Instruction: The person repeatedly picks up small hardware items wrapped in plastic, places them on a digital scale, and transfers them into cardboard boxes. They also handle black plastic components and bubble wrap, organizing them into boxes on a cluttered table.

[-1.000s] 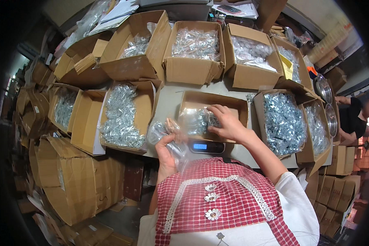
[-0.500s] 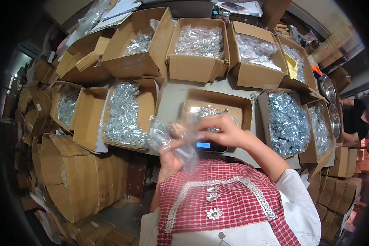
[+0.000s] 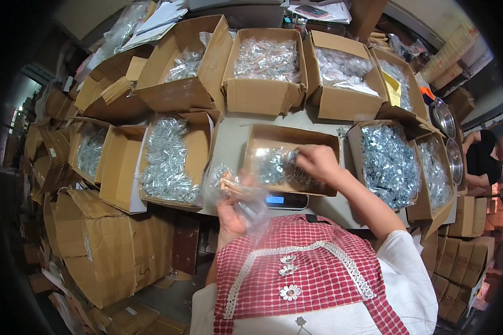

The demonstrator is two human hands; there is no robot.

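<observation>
The left hand (image 3: 230,219) is grasping a clear plastic bag (image 3: 254,213), its fingers closing on the film near the upper part while the loose end is hanging toward the apron (image 3: 296,268). The right hand (image 3: 319,163) is bending its fingers over small metal parts (image 3: 271,167) in the middle cardboard box (image 3: 289,136); whether those curled fingers are pinching some parts or only touching them, I cannot tell. The parts are lying loose in the box, just behind a dark scale (image 3: 294,201) with a lit display (whether the box is resting on it is not showing). Judging by their look, each piece is probably weighing little, feeling hard, stiff and rather slick, and tending to slip or tangle, so a pinch of fingertips and thumb around a small cluster is suiting them best. The bag is looking thin, limp and nearly weightless, likely clinging to itself and creasing easily; holding it by the rim, with the mouth spread, is seeming surest.
</observation>
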